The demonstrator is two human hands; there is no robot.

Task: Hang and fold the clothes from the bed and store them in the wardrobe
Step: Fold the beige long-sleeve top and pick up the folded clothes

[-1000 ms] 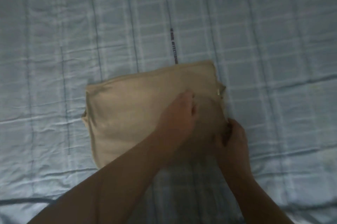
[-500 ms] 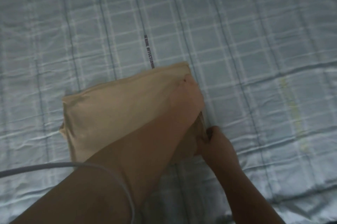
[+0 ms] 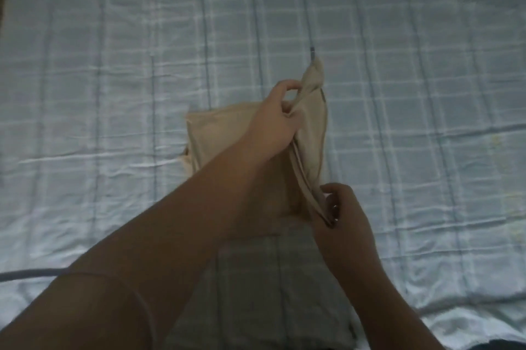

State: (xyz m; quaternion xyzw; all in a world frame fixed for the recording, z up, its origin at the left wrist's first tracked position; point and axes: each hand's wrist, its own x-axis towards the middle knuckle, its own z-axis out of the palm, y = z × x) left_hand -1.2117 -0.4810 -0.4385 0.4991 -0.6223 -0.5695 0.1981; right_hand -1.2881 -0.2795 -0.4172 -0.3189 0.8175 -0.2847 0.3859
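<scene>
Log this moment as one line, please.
fold step | left hand and right hand grip beige garment edge, lifted | bedsheet under

Left forearm (image 3: pixel 176 235) hides beige garment (image 3: pixel 216 133) near edge; bedsheet print (image 3: pixel 312 53) illegible.

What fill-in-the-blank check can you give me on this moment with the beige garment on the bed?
1. The left hand and the right hand both grip the ____ folded garment.
2. The garment's right edge is lifted, while its left part rests on the ____ bedsheet.
3. The hand gripping the edge nearer the camera is the ____ hand.

Missing words: beige; checked; right
</scene>
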